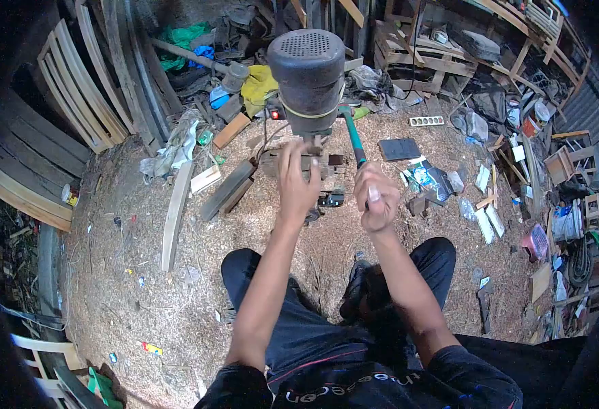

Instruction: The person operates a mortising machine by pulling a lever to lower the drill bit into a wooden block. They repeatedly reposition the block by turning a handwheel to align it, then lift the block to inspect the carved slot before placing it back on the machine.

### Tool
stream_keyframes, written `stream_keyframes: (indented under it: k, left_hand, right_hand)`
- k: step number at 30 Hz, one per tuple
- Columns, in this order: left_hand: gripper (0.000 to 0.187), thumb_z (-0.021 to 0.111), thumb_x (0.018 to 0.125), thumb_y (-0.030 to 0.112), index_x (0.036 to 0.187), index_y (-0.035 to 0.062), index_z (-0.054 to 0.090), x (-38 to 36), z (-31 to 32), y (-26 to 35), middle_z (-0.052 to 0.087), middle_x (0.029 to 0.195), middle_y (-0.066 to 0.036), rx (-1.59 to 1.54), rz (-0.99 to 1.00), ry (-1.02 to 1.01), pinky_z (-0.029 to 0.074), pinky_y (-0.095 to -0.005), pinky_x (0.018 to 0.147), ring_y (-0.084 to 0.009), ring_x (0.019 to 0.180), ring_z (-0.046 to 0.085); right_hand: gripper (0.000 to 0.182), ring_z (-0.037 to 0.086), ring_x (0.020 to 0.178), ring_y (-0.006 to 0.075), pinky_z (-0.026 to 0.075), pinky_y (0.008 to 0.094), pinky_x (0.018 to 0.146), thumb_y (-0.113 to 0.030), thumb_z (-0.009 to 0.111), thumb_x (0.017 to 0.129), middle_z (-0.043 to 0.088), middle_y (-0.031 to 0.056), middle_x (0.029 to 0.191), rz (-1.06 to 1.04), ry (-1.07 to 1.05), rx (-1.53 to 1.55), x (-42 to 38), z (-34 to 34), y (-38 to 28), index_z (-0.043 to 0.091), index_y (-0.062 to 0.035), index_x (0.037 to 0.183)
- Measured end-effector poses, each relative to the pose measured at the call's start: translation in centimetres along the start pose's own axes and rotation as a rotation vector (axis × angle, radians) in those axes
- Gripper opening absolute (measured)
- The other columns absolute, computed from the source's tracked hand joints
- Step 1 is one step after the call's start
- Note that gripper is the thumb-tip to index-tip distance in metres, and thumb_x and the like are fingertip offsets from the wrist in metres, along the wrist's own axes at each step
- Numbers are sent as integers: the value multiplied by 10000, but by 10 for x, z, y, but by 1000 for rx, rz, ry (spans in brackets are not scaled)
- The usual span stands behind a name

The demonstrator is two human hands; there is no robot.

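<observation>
In front of me stands a machine with a dark round motor [306, 75], its perforated cap facing up. My right hand [379, 194] is closed around the lower end of a green lever [354, 136] that runs up to the machine's right side. My left hand [298, 180] reaches below the motor with fingers stretched and thumb apart. Its fingertips overlap a brownish block [320, 163] under the machine's head, partly hidden by the hand. A small red light [275, 114] glows at the left of the motor.
Wood shavings cover the floor [129, 273]. Long dark timber pieces [228, 191] and a pale curved strip [177, 218] lie left of the machine. Curved slats [81, 88] lean at the far left. A power strip [426, 121] and a black flat panel [399, 148] lie to the right.
</observation>
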State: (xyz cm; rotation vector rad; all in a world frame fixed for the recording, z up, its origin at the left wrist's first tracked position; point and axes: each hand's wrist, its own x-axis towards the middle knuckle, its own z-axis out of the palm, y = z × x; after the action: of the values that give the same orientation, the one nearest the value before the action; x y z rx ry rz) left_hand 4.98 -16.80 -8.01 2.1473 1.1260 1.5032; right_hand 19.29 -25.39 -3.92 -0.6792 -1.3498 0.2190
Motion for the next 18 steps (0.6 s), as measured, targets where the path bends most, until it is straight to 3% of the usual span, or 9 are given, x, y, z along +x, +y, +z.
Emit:
stream_keyframes:
  k: [4, 7, 9, 14, 18]
  left_hand:
    - [330, 646, 807, 61, 1132, 17, 608, -76, 7, -50, 610, 1128, -194, 13, -204, -147, 423, -471, 992, -387, 1100, 575]
    - [362, 677, 769, 33, 1126, 35, 617, -114, 6, -67, 615, 1129, -180, 80, -236, -211, 434, -463, 974, -384, 1098, 575]
    - [395, 689, 736, -12, 1121, 43, 622, -127, 9, -76, 623, 1129, -167, 50, -182, -145, 435, -452, 965, -378, 1097, 580]
    - [396, 690, 728, -29, 1113, 27, 621, -121, -2, -67, 622, 1150, -158, 81, -248, -191, 436, -446, 965, -375, 1102, 578]
    - [327, 645, 798, 4, 1124, 9, 618, -104, -8, -49, 612, 1174, -169, 52, -198, -151, 430, -441, 993, -376, 1118, 573]
  right_hand:
    - [521, 421, 573, 185, 340, 334, 652, -292, 453, 961, 442, 47, 535, 42, 6, -12, 5, 3, 4, 379, -73, 495]
    - [494, 412, 579, 178, 337, 330, 658, -255, 446, 966, 436, 47, 540, 79, 37, -56, 11, 5, 7, 386, -65, 514]
    - [467, 406, 584, 171, 335, 326, 662, -200, 429, 972, 439, 47, 548, 85, 64, -26, 12, 7, 9, 388, -62, 528]
    - [471, 405, 580, 169, 336, 326, 651, -177, 423, 973, 432, 45, 540, 56, 104, -4, 16, 12, 19, 375, -63, 518]
    - [481, 436, 558, 172, 343, 329, 615, -160, 429, 969, 453, 54, 524, 44, 127, 12, 15, 13, 19, 395, -60, 500]
